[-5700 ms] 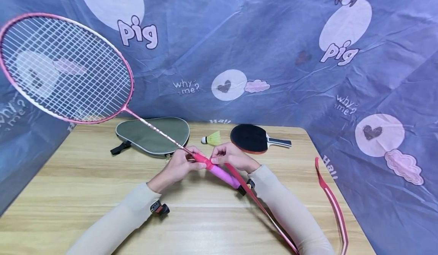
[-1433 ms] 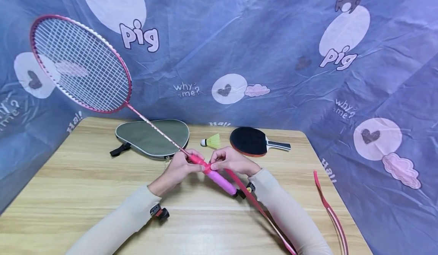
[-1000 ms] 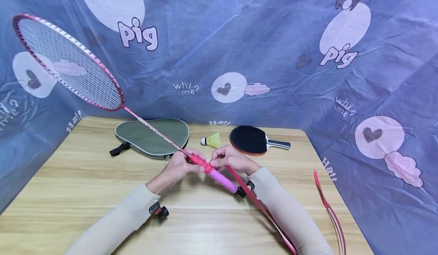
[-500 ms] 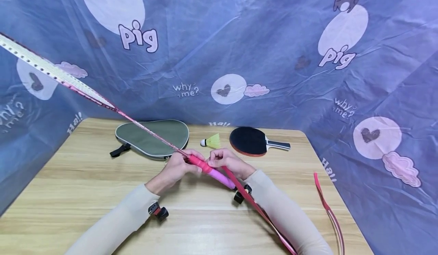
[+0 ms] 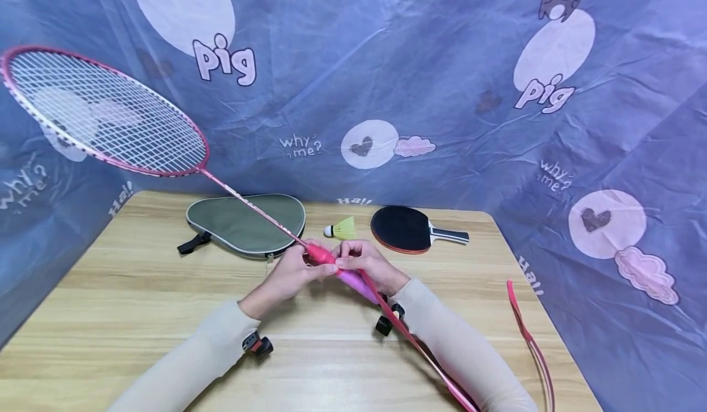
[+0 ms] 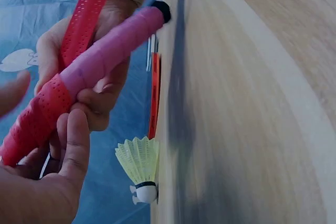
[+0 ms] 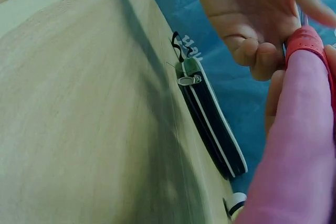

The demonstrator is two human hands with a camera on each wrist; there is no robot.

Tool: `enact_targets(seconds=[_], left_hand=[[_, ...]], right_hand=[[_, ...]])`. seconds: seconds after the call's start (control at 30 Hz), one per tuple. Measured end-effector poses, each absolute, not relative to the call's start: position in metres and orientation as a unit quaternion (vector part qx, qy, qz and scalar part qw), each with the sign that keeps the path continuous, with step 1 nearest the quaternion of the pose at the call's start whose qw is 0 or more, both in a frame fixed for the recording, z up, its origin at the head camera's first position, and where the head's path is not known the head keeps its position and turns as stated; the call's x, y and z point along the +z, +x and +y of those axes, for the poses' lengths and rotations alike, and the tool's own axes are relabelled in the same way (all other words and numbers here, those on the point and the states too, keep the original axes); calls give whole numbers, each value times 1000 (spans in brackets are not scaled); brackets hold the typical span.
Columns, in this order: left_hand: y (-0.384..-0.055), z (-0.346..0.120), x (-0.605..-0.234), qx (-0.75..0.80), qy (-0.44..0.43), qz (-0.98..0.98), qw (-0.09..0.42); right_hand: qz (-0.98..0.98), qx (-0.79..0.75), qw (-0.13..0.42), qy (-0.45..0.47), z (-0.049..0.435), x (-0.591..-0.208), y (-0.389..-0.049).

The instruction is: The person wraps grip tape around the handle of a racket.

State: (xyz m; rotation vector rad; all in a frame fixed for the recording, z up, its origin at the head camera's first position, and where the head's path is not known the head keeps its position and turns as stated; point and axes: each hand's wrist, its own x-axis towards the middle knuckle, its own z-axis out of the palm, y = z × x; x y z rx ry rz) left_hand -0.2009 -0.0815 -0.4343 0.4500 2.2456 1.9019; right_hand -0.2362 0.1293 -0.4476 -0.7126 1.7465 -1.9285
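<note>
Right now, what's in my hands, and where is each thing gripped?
Your left hand holds the badminton racket by the red-wrapped upper handle; your right hand pinches the red tape near where it meets that handle.

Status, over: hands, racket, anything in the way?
Left hand around racket handle; right hand holding red tape. Handle red-wrapped toward shaft, pink below. Nothing seen blocking; shuttlecock lies beyond hands.

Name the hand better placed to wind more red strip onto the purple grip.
Probably the right hand: the loose red strip trails from it and it sits nearer the uncovered purple grip; the left hand holds the wrapped part.
</note>
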Motion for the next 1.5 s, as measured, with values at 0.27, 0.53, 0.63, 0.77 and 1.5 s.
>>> enact_targets(seconds=[0.27,0.53,0.63,0.77,1.5], left_hand=[[-202,-78,-437,640,120,756,64],[-202,-79,-437,625,110,772,45],[-201,-79,-438,622,113,773,43],[-201,-80,-439,622,124,772,43],[-199,-84,-441,667,170,721,82]], right_hand=[[643,-685,214,-269,130,-446,-237],[672,-656,217,-265,133,-441,-241],[680,-645,221,-269,134,-440,-242],[706,-616,220,-271,136,-438,-244],[700,-581,310,-276,139,-437,-243]])
